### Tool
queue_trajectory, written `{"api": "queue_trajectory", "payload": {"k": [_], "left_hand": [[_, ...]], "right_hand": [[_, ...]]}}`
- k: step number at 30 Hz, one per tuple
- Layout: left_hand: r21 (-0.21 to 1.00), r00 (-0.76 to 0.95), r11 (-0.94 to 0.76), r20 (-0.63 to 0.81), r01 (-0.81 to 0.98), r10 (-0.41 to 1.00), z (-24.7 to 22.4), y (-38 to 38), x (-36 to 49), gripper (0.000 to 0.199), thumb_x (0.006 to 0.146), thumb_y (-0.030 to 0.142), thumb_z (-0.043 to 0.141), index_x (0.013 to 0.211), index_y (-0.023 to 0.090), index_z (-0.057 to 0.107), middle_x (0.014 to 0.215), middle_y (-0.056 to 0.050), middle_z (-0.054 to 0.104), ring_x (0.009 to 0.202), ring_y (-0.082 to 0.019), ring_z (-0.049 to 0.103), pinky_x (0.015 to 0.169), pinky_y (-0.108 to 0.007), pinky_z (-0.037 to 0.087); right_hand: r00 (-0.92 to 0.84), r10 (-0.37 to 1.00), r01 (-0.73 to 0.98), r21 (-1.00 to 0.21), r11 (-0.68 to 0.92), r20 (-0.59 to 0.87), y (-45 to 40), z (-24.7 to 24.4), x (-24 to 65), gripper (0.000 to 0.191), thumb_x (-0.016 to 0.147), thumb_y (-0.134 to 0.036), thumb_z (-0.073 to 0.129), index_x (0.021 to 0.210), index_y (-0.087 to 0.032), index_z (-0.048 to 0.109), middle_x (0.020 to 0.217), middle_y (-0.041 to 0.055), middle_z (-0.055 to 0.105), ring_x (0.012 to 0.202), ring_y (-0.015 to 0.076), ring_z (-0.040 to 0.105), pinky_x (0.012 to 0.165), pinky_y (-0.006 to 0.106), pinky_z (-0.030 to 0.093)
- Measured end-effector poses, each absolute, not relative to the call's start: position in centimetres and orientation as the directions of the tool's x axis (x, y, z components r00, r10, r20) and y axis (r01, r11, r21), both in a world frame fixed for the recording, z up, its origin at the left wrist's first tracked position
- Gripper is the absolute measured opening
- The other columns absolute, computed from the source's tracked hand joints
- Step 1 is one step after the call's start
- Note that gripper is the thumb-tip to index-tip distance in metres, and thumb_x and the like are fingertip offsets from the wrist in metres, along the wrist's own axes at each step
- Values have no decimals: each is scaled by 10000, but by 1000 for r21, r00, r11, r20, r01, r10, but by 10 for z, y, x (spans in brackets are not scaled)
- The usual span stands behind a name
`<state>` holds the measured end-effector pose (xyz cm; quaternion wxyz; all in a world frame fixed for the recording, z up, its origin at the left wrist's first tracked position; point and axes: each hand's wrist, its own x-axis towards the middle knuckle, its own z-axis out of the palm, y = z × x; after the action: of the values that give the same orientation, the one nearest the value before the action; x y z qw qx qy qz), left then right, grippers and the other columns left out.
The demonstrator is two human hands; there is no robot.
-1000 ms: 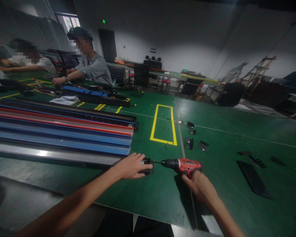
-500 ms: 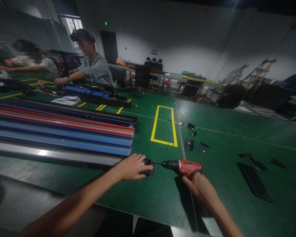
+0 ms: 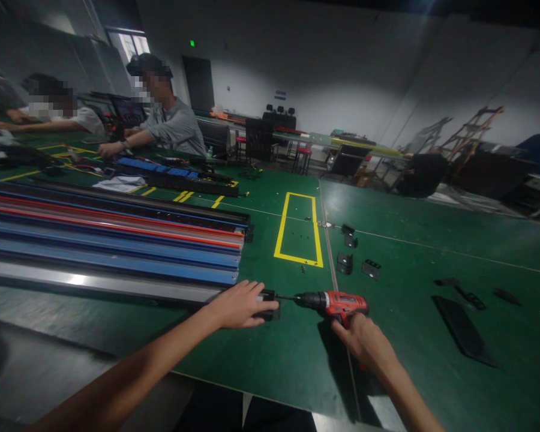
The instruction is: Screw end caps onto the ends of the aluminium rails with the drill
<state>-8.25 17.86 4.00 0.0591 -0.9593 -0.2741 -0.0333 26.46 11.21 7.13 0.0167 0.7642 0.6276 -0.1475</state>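
Note:
My right hand (image 3: 368, 339) is wrapped round the grip of a red and black cordless drill (image 3: 344, 303). The drill lies level, its long bit (image 3: 288, 297) pointing left. That bit's tip meets the black end bracket (image 3: 272, 311) on a long silver metal profile (image 3: 180, 288), or stops just short of it; I cannot tell which. Across the profile's right end lies my left hand (image 3: 240, 305), palm down, fingers stretched out and touching the profile and bracket. It partly covers both. Any screw at the bit's tip is too small to make out.
Blue and red profiles (image 3: 198, 252) lie side by side behind the silver one. Black brackets (image 3: 344, 263), small screws (image 3: 303, 269) and a flat black piece (image 3: 463, 330) lie on the green table (image 3: 400, 228). Yellow tape (image 3: 297, 260) marks a rectangle. A co-worker (image 3: 173, 129) sits back left.

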Motion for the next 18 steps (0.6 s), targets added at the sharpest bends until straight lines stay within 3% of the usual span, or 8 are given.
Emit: {"api": "queue_trajectory", "payload": {"k": [18], "left_hand": [[-56, 841, -842, 114, 537, 529, 37, 179, -84, 499, 974, 507, 623, 1449, 390, 521, 1172, -122, 600, 956, -295, 616, 809, -378, 468]], "right_hand": [[122, 959, 975, -149, -164, -256, 112, 71, 266, 399, 998, -472, 483, 866, -154, 684, 837, 156, 745, 782, 279, 749, 640, 316, 448]]}}
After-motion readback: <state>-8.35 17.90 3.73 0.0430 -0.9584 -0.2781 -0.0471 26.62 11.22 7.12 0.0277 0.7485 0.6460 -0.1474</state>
